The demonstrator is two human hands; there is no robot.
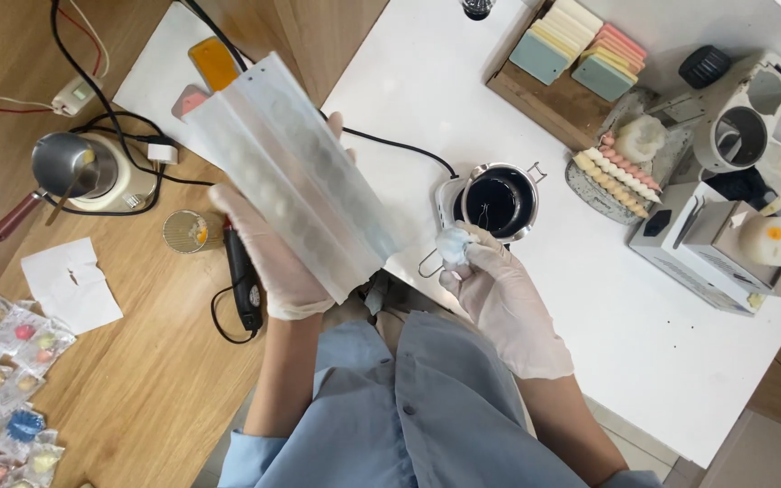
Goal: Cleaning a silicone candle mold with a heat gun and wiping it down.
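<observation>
My left hand [273, 258], in a white glove, holds up a long translucent white mould [286, 172] with a row of round cavities, tilted from upper left to lower right. My right hand [503, 294], also gloved, pinches a small pale blue-white lump [454, 244] at the near rim of a round black melting pot [497, 201]. The pot stands on the white table [409, 81] and a black cable runs from it towards the left.
A wooden tray [558, 104] holds pastel blocks. Beaded pastel sticks [616, 173] lie on a grey slab. White machines [743, 113] stand at right. On the wooden table are a small pot on a heater [70, 167], a black tool [244, 280], wrapped sweets-like pieces [2, 380].
</observation>
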